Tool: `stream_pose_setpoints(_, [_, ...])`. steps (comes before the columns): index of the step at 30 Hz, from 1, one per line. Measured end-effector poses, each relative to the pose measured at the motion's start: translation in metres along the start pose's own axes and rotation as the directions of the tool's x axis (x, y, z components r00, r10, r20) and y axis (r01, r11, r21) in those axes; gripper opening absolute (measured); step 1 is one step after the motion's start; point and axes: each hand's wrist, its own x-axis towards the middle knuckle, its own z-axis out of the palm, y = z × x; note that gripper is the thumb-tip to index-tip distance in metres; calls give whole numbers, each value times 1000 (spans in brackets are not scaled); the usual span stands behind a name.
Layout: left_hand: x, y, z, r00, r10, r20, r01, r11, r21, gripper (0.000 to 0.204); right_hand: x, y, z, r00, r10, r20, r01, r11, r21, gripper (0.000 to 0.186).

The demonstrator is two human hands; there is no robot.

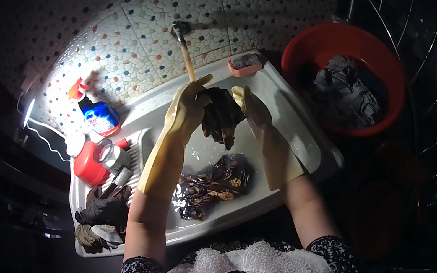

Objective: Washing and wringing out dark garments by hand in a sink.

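A dark, wet cloth (221,115) hangs bunched between my hands over the sink (298,125), below the tap. My left hand (191,102), in a pale yellow rubber glove, grips the cloth's upper left part. My right hand (252,105), gloved the same way, is closed at its right edge; the fingertips are partly hidden. Beneath them a heap of dark, patterned wet fabric (217,184) lies in shallow water in the basin. A tap (180,29) with a tan hose-like spout (188,59) comes down from the wall behind my left hand.
On the left ledge stand a spray bottle (98,115), a red container (88,165), a clear jar (115,157) and a brush (121,178). Dark cloths (103,211) lie nearer. A pink soap dish (246,64) sits at the back rim. At right, a red tub (397,78) holds grey cloths (346,90).
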Motion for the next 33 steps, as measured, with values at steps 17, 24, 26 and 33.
stream_pose_setpoints(17, [-10,-217,36,974,-98,-205,-170,284,-944,35,-77,-3,113,748,-77,660,-648,132,750,67])
stream_pose_setpoints(24, [6,-167,23,803,-492,-337,571,798,195,53,-67,18,108,696,-19,718,-692,247,678,63])
stream_pose_setpoints(26, [2,-158,22,631,-637,-443,707,707,-11,60,-42,4,183,661,-17,750,-720,266,641,62])
stream_pose_setpoints(33, [3,-143,25,708,-672,-214,686,585,431,39,-61,25,166,601,45,798,-754,364,547,58])
